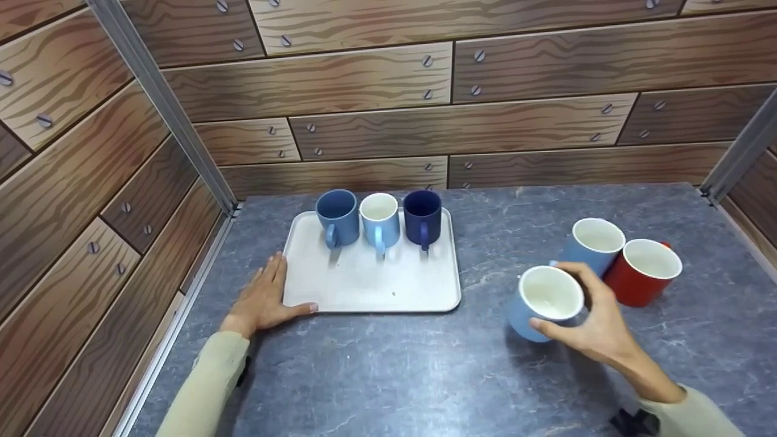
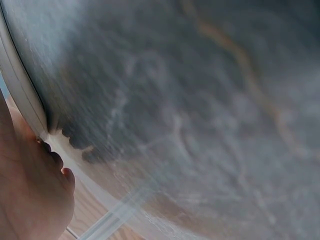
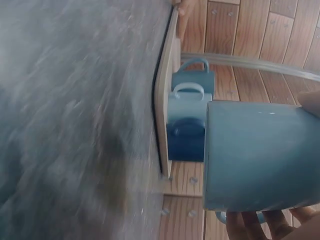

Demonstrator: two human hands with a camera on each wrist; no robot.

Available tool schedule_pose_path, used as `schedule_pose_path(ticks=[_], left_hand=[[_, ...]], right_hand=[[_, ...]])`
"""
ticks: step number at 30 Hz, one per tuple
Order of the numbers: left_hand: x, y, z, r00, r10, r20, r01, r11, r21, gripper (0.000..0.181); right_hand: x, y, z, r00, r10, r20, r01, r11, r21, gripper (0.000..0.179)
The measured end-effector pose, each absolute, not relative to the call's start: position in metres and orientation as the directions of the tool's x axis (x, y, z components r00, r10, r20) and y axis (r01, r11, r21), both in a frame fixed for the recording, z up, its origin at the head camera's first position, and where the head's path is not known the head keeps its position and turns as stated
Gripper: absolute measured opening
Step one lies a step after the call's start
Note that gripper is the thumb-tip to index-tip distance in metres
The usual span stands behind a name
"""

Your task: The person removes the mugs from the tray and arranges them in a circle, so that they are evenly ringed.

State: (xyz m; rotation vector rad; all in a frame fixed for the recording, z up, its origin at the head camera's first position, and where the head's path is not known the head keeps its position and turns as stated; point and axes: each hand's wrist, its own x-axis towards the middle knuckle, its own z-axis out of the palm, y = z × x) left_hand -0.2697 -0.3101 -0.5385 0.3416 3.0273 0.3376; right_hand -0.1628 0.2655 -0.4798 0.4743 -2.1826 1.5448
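Note:
My right hand (image 1: 592,321) grips a light blue mug (image 1: 523,318) with a white inside by its sides, thumb on the near side and fingers on the far side. In the right wrist view the mug (image 3: 260,155) hangs above the tabletop. My left hand (image 1: 264,300) lies along the left edge of a white tray (image 1: 370,285), its fingers straight and its thumb at the near left corner. Along the tray's far side stand a grey-blue mug (image 1: 345,227), a light blue mug (image 1: 388,233) and a dark blue mug (image 1: 416,227), handles facing me.
Another blue mug (image 1: 576,255) with a white inside and a red mug (image 1: 631,285) stand close together beyond my right hand. Wood-patterned walls (image 1: 376,133) border the grey marbled table (image 1: 388,376) at the back and sides. A metal strip (image 1: 176,321) runs along the left wall's foot.

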Motion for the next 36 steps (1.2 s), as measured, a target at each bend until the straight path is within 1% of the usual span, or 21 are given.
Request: schedule_pose_path(ticks=[9, 16, 23, 29, 36], left_hand=[[-0.271, -0.311, -0.537, -0.973, 0.227, -0.045, 0.212, 0.952, 0.222, 0.14], [-0.27, -0.312, -0.538, -0.974, 0.226, -0.034, 0.212, 0.949, 0.235, 0.14], [-0.268, -0.312, -0.538, -0.973, 0.23, -0.03, 0.217, 0.949, 0.229, 0.14], [-0.269, -0.312, -0.538, -0.972, 0.236, -0.021, 0.225, 0.948, 0.226, 0.14], [-0.27, -0.311, -0.539, -0.972, 0.236, -0.021, 0.225, 0.948, 0.227, 0.14]], right_hand=[[-0.147, 0.301, -0.483, -0.881, 0.087, 0.464, -0.391, 0.416, -0.821, 0.085], [-0.14, 0.328, -0.492, -0.889, 0.183, 0.42, -0.3, 0.463, -0.834, 0.081], [-0.138, 0.352, -0.503, -0.88, 0.308, 0.361, -0.157, 0.529, -0.834, 0.075], [-0.139, 0.368, -0.506, -0.875, 0.361, 0.324, -0.073, 0.562, -0.824, 0.068], [-0.142, 0.382, -0.509, -0.863, 0.429, 0.268, 0.036, 0.58, -0.814, 0.066]])
